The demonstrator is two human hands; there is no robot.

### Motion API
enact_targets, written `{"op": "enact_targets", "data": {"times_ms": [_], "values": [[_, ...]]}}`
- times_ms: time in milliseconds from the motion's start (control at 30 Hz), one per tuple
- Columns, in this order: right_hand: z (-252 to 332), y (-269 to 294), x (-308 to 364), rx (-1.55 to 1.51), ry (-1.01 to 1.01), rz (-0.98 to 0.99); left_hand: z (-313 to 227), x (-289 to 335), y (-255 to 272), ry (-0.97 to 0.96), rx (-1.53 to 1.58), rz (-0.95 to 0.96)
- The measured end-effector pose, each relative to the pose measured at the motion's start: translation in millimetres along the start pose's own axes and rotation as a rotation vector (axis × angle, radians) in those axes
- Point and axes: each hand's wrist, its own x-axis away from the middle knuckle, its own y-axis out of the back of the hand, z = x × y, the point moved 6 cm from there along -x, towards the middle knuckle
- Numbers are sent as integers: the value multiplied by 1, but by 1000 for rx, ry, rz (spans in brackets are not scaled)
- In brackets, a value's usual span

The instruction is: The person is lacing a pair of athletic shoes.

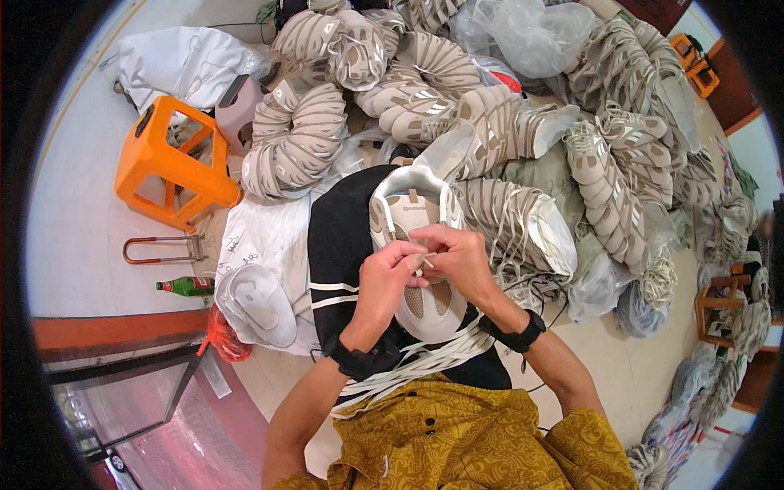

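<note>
The head-worn fisheye looks steeply down, close above the shoe (433,320).

I can't trace the lace (428,262) where the left hand (385,274) and right hand (460,256) partly hide the shoe (412,214). Below the shoe, the patterned shirt (457,437) runs past my view; above it, a shoe bundle (437,13) is cut off.

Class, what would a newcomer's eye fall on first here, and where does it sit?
Likely the orange stool at the left, vivid beside the rows of beige shoes across the top. Next come the left hand and right hand, close together over one shoe at the centre.
</note>
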Motion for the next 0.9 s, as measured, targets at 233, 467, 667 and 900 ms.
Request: {"op": "enact_targets", "data": {"times_ms": [233,467,667,900], "values": [[1,5,2,17,56,-18,-4,2,-3,-31,-192,97],[13,2,6,169,225,-42,-8,4,-7,-187,-271,35],[10,7,8,104,193,-103,-12,-1,-15,-245,-449,5],[-10,8,4,-195,1,-108,-39,3,-17,-440,-701,-106]]}}
